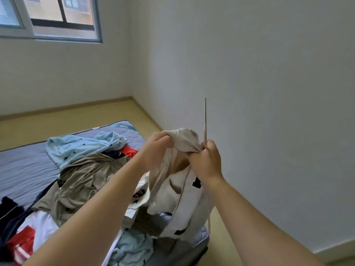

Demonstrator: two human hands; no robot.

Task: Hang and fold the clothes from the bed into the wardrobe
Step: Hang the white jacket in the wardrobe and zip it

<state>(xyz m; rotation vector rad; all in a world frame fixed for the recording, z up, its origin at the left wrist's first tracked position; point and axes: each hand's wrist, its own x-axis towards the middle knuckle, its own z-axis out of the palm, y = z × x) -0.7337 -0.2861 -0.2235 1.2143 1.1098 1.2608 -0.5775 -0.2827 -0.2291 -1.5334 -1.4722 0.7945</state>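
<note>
I hold a cream garment (180, 191) with black marks up in the air over the near end of the bed. My left hand (156, 145) pinches its bunched top edge. My right hand (206, 160) grips the cloth together with a thin grey hanger (205, 120), seen edge-on and pointing upward. The garment hangs down from both hands, and a cord (209, 214) dangles at its right side. Below lies a heap of clothes on the grey mattress (23, 166): an olive-brown piece (84, 181), a light blue patterned one (80, 146), and red, dark navy and white items.
The mattress lies on a yellowish floor (57, 121), with a white wall (269, 93) close on the right and a window (57, 18) at upper left. More light blue cloth (132, 248) lies at the bed's near edge. No wardrobe is in view.
</note>
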